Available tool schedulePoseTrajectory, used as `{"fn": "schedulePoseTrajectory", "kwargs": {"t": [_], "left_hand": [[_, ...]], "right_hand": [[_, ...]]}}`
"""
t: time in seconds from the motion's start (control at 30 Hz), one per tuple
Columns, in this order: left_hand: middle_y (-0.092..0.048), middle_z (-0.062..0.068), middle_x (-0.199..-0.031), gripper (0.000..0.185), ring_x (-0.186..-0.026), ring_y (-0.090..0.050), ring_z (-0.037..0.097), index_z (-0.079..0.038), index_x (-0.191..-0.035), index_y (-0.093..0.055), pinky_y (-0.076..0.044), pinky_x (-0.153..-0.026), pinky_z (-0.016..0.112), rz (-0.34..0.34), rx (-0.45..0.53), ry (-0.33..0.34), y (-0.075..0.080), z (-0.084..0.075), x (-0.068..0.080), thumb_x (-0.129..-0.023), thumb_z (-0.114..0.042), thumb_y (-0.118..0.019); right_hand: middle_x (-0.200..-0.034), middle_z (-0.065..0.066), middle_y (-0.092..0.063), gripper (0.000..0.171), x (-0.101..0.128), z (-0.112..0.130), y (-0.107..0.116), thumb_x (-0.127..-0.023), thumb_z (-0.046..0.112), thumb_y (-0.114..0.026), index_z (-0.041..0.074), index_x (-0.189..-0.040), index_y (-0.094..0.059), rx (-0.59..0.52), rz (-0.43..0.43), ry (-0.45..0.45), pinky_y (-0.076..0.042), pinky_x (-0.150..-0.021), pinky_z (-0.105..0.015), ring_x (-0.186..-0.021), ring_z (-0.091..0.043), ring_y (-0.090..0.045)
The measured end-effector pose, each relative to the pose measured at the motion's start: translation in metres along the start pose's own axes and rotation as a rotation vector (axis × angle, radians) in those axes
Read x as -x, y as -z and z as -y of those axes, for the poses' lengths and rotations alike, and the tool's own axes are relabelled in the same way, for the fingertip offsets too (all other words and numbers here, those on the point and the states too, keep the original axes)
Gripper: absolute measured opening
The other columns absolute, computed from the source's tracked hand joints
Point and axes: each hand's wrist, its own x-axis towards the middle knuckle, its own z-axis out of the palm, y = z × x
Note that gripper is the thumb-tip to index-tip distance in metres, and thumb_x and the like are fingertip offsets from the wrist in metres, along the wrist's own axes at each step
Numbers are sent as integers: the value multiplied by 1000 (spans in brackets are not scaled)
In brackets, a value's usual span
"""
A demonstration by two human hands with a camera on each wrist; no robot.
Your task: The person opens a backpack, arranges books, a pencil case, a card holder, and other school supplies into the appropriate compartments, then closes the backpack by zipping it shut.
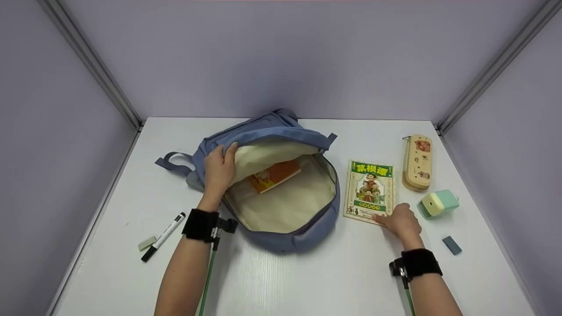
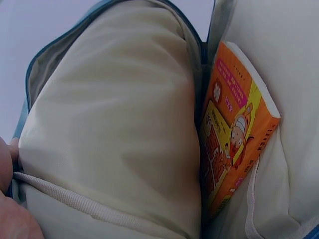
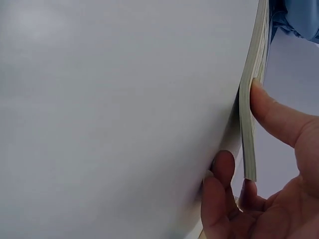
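A blue backpack [image 1: 281,243] lies unzipped with its cream lining showing. My left hand [image 1: 219,169] grips the edge of its raised flap [image 1: 272,156] on the left side. Inside the bag is an orange book [image 1: 281,173], and the left wrist view shows the orange book [image 2: 234,129] leaning against the lining. My right hand [image 1: 400,221] holds the lower right corner of a green and cream book [image 1: 371,188] to the right of the bag. In the right wrist view the thumb [image 3: 279,117] presses that book's cover, with curled fingers at its lower edge.
On the right are a yellow pencil case [image 1: 417,162], a mint and yellow sharpener-like block [image 1: 439,203] and a dark eraser-like block [image 1: 452,245]. A marker [image 1: 164,236] and a small grey-green block [image 1: 147,243] lie left. Walls border the white table [image 1: 272,285].
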Motion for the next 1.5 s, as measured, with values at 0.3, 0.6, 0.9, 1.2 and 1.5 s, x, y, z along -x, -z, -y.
{"fn": "schedulePoseTrajectory", "kwargs": {"t": [0.3,0.6,0.9,1.2,1.5], "left_hand": [[-29,-1,-58,44,-53,-31,19,-13,-64,-36,-29,-55,33,6,-8,26,0,0,-1,-101,-27,-56],[-28,-1,-59,45,-54,-32,20,-13,-64,-36,-30,-56,33,0,-29,24,1,-3,-4,-101,-28,-56],[-28,-2,-58,44,-52,-30,17,-13,-65,-36,-30,-54,33,11,-7,-1,5,-12,-8,-102,-27,-55],[-29,-1,-59,43,-54,-32,19,-13,-65,-38,-30,-56,33,4,-28,0,7,-15,-11,-102,-29,-55],[-30,0,-59,44,-54,-34,19,-12,-65,-38,-32,-57,33,4,-22,20,6,-17,-10,-101,-30,-55]], "right_hand": [[-89,-22,-55,96,-2,-3,-1,-82,46,-77,-22,-127,-27,-43,16,3,-45,-62,-39,-75,-31,-55],[-59,-7,-55,48,-5,-3,-4,-82,37,-79,-6,-87,-56,-121,7,65,-40,-48,-29,-51,-18,-51],[-59,-8,-59,44,-1,-6,-4,-86,30,-77,-5,-92,-50,-272,57,70,-47,-47,-29,-48,-15,-58],[-78,-11,-67,58,4,-13,8,-96,12,-63,-21,-131,-31,-533,103,88,-56,-62,-29,-62,-14,-67],[-107,-24,-61,61,8,-15,15,-103,9,-47,-17,-147,-14,-725,70,91,-57,-71,-30,-72,-15,-71]]}}
